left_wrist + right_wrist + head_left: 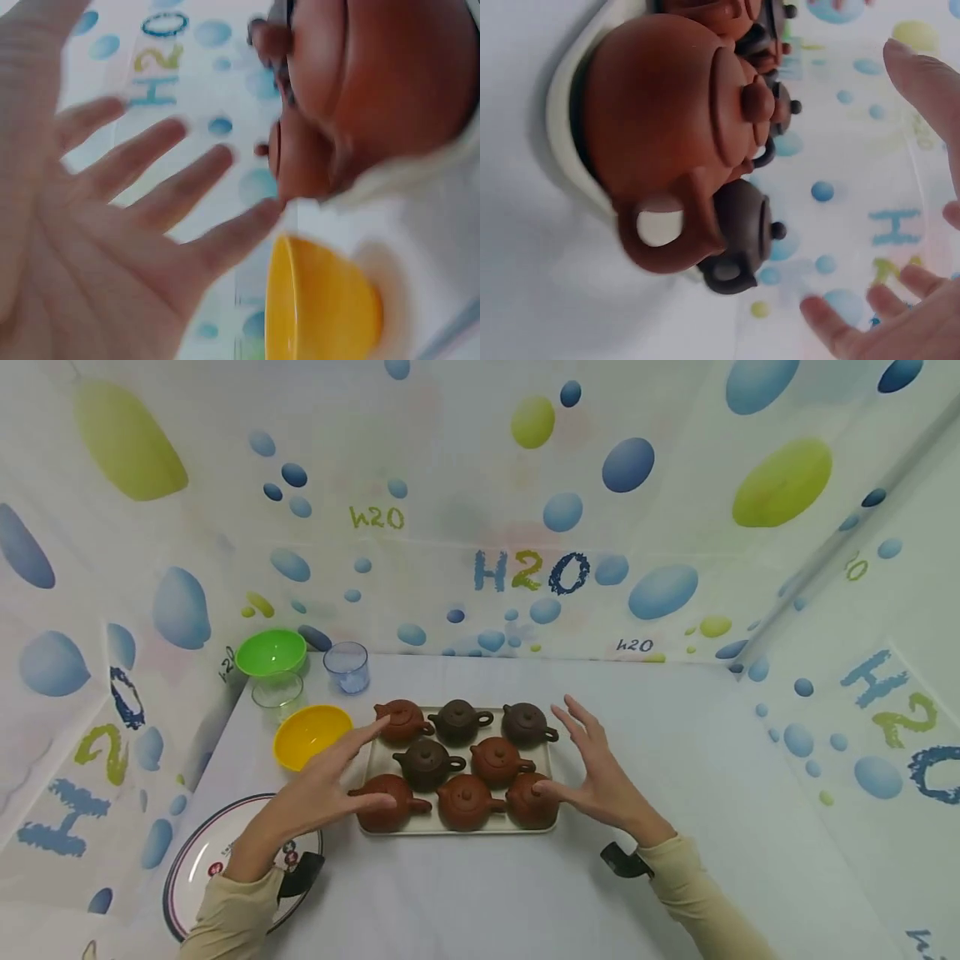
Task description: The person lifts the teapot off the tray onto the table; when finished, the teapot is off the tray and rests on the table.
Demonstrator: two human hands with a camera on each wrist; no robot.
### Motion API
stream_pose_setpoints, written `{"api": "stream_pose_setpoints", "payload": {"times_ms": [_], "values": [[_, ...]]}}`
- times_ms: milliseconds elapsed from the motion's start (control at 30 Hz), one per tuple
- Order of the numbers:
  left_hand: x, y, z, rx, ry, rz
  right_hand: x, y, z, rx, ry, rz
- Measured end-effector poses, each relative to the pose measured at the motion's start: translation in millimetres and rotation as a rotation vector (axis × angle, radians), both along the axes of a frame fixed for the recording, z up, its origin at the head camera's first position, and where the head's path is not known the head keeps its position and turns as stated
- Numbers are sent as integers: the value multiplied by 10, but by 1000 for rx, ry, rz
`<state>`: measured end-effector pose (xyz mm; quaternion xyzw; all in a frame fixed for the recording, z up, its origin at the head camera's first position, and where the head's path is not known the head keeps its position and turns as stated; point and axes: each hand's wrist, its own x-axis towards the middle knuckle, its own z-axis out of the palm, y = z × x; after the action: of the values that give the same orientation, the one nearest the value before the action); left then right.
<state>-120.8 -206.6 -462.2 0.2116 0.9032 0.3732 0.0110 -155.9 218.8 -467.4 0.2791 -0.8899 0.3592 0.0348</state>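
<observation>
A cream tray (375,760) on the white table holds several small clay teapots, some red-brown (465,802), some dark brown (459,720). My left hand (352,772) hovers at the tray's left edge with spread fingers, its thumb by the front-left teapot (382,806). On the tray's right side my right hand (577,764) is spread too, its thumb by the front-right teapot (528,806). Neither hand holds anything. The left wrist view shows the open left palm (112,225) apart from a red-brown teapot (390,82). The right wrist view shows straight fingers (900,322) apart from a red-brown teapot (660,127).
Left of the tray sit a yellow bowl (311,735), a clear glass (277,691), a green bowl (271,652) and a bluish cup (347,667). A patterned plate (202,860) lies at the front left. Bubble-printed sheets wall in the table on three sides.
</observation>
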Motion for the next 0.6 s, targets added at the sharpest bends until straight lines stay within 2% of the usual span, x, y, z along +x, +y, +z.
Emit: {"api": "stream_pose_setpoints", "payload": {"times_ms": [100,233,467,600], "values": [[11,-78,-15,-71,-23,-13,15,106,-43,-32,-17,-16],[45,-113,-113,-171,-38,-33,57,215,-146,-46,-46,8],[74,-79,-302,-282,-87,-51,90,333,-366,-136,-113,122],[62,-76,-360,-324,-63,-31,65,345,-493,-185,-144,191]]}}
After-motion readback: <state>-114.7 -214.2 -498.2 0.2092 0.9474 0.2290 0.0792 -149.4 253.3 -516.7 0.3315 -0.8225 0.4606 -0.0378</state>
